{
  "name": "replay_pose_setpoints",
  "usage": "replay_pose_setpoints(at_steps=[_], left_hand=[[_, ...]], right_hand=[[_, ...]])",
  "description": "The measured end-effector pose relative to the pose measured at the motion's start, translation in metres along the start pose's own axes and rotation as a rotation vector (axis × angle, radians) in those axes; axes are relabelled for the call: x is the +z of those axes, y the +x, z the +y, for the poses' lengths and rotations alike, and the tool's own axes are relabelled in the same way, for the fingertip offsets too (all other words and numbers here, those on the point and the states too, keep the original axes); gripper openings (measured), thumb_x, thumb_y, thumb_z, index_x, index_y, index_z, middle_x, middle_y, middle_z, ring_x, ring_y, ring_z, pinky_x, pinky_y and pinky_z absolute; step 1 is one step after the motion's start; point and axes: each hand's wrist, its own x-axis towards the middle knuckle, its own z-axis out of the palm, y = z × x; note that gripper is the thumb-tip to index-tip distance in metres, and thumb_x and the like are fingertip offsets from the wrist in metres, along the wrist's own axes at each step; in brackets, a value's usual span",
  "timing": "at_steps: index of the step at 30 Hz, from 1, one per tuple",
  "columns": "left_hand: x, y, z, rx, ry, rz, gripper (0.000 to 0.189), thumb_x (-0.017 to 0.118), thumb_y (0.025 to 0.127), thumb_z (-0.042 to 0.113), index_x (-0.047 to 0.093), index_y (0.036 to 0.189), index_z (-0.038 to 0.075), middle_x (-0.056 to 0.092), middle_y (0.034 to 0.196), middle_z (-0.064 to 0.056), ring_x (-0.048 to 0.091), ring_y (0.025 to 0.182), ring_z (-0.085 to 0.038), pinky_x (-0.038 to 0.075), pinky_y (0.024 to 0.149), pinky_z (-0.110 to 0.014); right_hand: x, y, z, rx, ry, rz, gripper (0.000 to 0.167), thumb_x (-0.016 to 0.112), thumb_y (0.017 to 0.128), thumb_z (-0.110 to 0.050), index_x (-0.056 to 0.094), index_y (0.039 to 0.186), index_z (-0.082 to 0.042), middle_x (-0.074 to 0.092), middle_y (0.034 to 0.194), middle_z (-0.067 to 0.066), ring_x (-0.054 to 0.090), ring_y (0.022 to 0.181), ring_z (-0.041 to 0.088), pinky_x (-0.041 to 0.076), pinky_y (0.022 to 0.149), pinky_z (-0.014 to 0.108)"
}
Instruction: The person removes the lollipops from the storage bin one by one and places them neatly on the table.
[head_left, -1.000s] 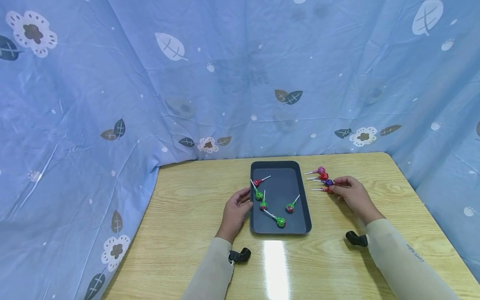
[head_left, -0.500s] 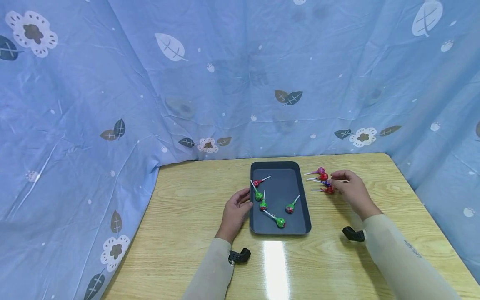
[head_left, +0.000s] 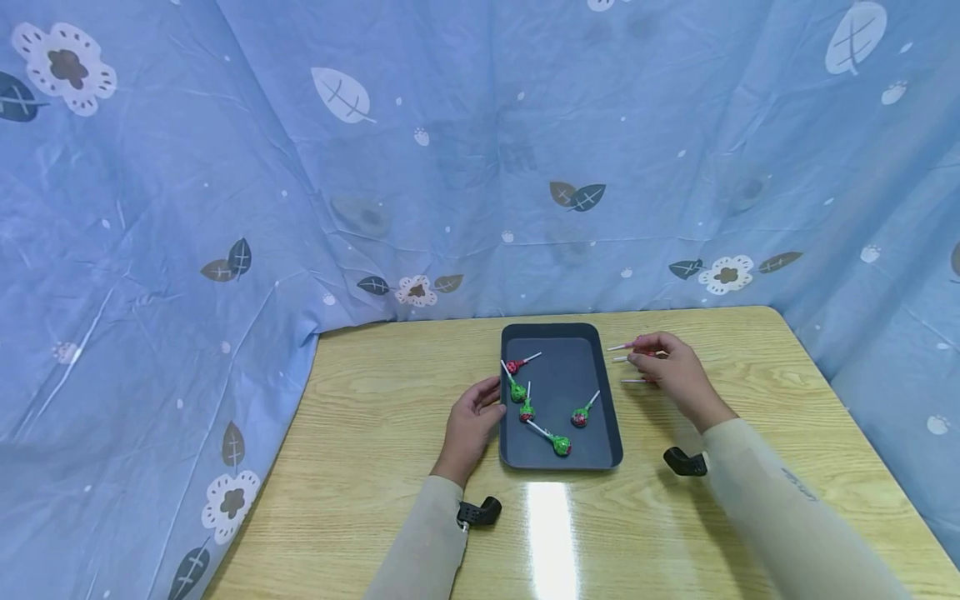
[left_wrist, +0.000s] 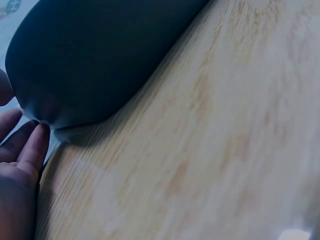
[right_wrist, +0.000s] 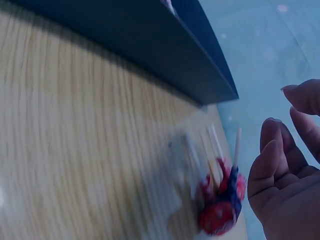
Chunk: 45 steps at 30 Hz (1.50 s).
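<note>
Beige right sleeve (head_left: 765, 483): dark lettering (head_left: 798, 483) unreadable; right fingers (right_wrist: 271, 137) parted over lollipops (right_wrist: 218, 218); left fingers (left_wrist: 36, 147) relaxed, touching tray (head_left: 561, 371).

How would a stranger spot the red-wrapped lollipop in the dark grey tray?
On the pale wood-grain table sits a dark grey rectangular tray. Near its left wall, toward the far end, lies a round red-wrapped lollipop with a white stick. The four other lollipops inside are mostly green.
</note>
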Motion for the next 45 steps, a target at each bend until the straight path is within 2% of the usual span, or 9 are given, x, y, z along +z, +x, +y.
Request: replay_pose_setpoints(at_steps=[3,9,16,26,35,45], left_hand=[[0.000,0.000,0.000,-0.001,0.004,0.001,0.049,0.068,0.103,-0.001,0.060,0.151,0.000,0.065,0.146,-0.014,0.062,0.135,-0.029,0.054,0.108,-0.032],[0.001,-0.001,0.001,-0.001,0.003,0.005,0.049,0.068,0.103,0.000,0.060,0.152,0.000,0.064,0.147,-0.016,0.061,0.136,-0.031,0.053,0.108,-0.031],[0.001,-0.001,0.001,-0.003,-0.010,-0.004,0.050,0.067,0.103,-0.001,0.059,0.152,0.000,0.063,0.148,-0.017,0.060,0.138,-0.032,0.053,0.108,-0.029],[0.000,0.000,0.001,-0.003,-0.002,-0.001,0.049,0.067,0.103,-0.002,0.060,0.152,0.000,0.063,0.148,-0.017,0.060,0.137,-0.032,0.053,0.108,-0.029],[0.000,0.000,0.002,0.000,-0.018,0.000,0.050,0.068,0.103,-0.002,0.059,0.152,-0.001,0.062,0.149,-0.019,0.060,0.137,-0.034,0.053,0.107,-0.029],[0.000,0.000,0.002,-0.005,-0.025,-0.002,0.049,0.067,0.103,-0.002,0.059,0.152,-0.001,0.062,0.149,-0.018,0.060,0.138,-0.033,0.053,0.108,-0.030]], right_hand=[[0.007,0.002,-0.005,-0.011,-0.008,-0.010,0.041,0.069,0.108,-0.017,0.057,0.140,0.007,0.061,0.126,0.018,0.066,0.100,0.031,0.062,0.076,0.036],[0.024,0.007,-0.012,-0.063,-0.013,-0.032,0.040,0.069,0.107,-0.015,0.058,0.137,0.009,0.063,0.126,0.021,0.065,0.106,0.037,0.060,0.083,0.041],[0.042,0.009,-0.019,-0.095,-0.014,-0.061,0.039,0.071,0.106,-0.013,0.060,0.136,0.009,0.062,0.127,0.023,0.063,0.102,0.030,0.059,0.087,0.048],[0.065,0.016,-0.025,-0.101,-0.031,-0.082,0.032,0.074,0.105,-0.012,0.064,0.130,0.004,0.062,0.126,0.019,0.057,0.103,0.031,0.056,0.082,0.034],[0.090,0.020,-0.029,-0.104,-0.063,-0.101,0.033,0.075,0.103,-0.011,0.066,0.131,0.004,0.066,0.127,0.018,0.061,0.099,0.031,0.056,0.080,0.035],[0.117,0.024,-0.028,-0.131,-0.096,-0.123,0.028,0.076,0.101,-0.008,0.067,0.126,0.004,0.065,0.126,0.017,0.061,0.103,0.032,0.054,0.081,0.038]])
